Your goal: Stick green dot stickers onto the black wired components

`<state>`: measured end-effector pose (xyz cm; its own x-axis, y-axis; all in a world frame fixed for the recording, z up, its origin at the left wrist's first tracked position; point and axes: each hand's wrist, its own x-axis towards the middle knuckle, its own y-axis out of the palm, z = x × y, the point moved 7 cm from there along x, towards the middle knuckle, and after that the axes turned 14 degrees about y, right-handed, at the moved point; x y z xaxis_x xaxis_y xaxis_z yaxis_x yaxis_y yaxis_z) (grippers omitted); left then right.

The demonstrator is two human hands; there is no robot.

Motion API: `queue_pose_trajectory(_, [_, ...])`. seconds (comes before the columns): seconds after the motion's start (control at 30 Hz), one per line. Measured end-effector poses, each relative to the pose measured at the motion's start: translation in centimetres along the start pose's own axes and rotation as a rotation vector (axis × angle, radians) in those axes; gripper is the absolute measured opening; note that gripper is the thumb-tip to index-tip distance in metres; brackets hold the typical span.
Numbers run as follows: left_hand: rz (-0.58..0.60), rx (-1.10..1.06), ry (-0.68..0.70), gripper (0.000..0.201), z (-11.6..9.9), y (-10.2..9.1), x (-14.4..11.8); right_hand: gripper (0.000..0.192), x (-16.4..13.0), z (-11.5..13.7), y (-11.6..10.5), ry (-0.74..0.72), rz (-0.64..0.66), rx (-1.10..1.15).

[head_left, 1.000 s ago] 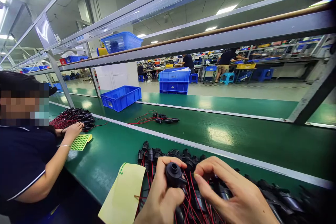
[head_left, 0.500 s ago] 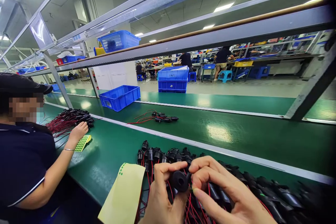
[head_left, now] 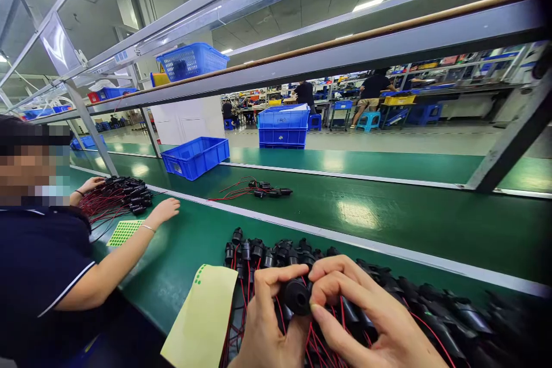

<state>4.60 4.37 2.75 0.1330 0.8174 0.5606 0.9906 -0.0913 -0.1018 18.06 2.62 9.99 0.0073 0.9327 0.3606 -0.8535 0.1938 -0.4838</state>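
Note:
My left hand (head_left: 273,316) is closed around a black cylindrical part (head_left: 297,296), thumb below and index finger above. Its round end with a central hole faces me. At the part's right side, my right hand (head_left: 360,313) has its thumb and bent fingers drawn together, the tips against or very close to the part. Anything between those fingertips is hidden. Left of my hands lies a pale yellow sticker sheet (head_left: 200,316) with a few green dots near its top. Behind and beneath the hands spread many similar black parts (head_left: 259,250) with red wires.
On the left, a co-worker (head_left: 47,259) reaches over a heap of wired parts (head_left: 125,192) beside a green-dotted sheet (head_left: 125,233). A blue crate (head_left: 196,158) and a few wired parts (head_left: 269,189) are across the white strip (head_left: 345,237). A shelf rail (head_left: 302,72) crosses overhead.
My right thumb has moved in against the part; the green speck at its tip no longer shows. The part has tilted slightly. The co-worker's near hand has moved right, away from the heap.

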Motion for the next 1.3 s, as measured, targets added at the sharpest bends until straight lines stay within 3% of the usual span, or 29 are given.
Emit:
queue_pose_trajectory(0.3, [-0.049, 0.045, 0.063, 0.027, 0.3, 0.0, -0.2, 0.014, -0.6, 0.6, 0.0, -0.146, -0.115, -0.109])
queue_pose_trajectory(0.5, [-0.076, 0.063, 0.123, 0.032, 0.0, 0.0, -0.5, 0.013, -1.1, 0.4, 0.5, -0.151, -0.146, -0.142])
queue_pose_trajectory(0.6, [-0.116, 0.048, 0.162, 0.031, 0.1, 0.0, -0.6, 0.015, -1.1, 0.1, 0.8, -0.120, -0.129, -0.051])
queue_pose_trajectory(0.7, [-0.134, 0.004, 0.311, 0.031, -0.1, 0.2, -0.7, 0.019, -0.9, -0.8, 1.7, -0.042, -0.051, 0.131])
queue_pose_trajectory(0.8, [-0.075, -0.001, 0.422, 0.033, -0.4, 0.3, -0.7, 0.016, -0.5, -1.9, 2.6, 0.038, 0.046, 0.296])
queue_pose_trajectory(0.93, [0.087, -0.012, 0.201, 0.030, 0.3, -0.2, 0.4, 0.012, 0.4, -2.7, 2.9, 0.057, 0.134, 0.254])
queue_pose_trajectory(1.07, [0.231, -0.262, -0.030, 0.026, -0.2, -0.6, 1.7, 0.036, 1.0, -2.1, 2.6, -0.026, 0.238, 0.057])
queue_pose_trajectory(1.17, [0.240, -0.347, -0.102, 0.033, -0.6, -0.8, 2.1, 0.044, 1.2, -1.6, 2.1, -0.075, 0.207, -0.080])
queue_pose_trajectory(1.3, [0.256, -0.305, -0.113, 0.036, -0.2, -0.7, 1.6, 0.045, 0.9, -1.2, 2.0, -0.111, 0.188, -0.121])
